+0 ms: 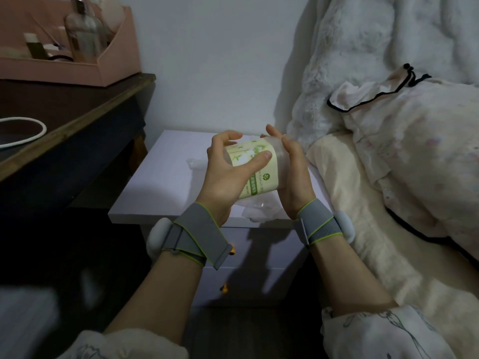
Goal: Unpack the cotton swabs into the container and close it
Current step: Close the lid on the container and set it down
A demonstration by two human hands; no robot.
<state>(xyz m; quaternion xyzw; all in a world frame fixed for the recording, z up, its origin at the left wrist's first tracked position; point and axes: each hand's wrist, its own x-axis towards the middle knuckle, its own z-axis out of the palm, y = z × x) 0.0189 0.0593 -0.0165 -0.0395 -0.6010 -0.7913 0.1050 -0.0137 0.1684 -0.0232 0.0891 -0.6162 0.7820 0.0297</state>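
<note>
The bed (pixel 375 216) fills the right side, heaped with one pale floral quilt (pixel 414 141) edged in black piping and one white fluffy blanket (pixel 363 47) against the wall. On the left stands one dark wooden desk (pixel 77 112), carrying one pink organizer box (pixel 114 66) with one clear bottle (pixel 81 35) and some small items too dim to identify; one white cable (pixel 31 125) loops on the desk's near part. Between desk and bed sits one small white table (pixel 160 182) with drawers and two small orange pulls (pixel 232 251) on its front. One crumpled clear plastic wrapper (pixel 261 211) lies on the table near its front edge, partly hidden behind the hands. Held above the table, tilted on its side, is the one container (pixel 255 172): a translucent plastic cylinder with a pale yellow-green label bearing a white flower-like picture and a green strip of text. Its contents cannot be made out. The left hand (pixel 228 169) curls round its left end, thumb pressed on the label; the right hand (pixel 290 172) cups the far end, fingers bent over the rim. Each of the two wrists wears a grey strap (pixel 197 239) with a white module.
</note>
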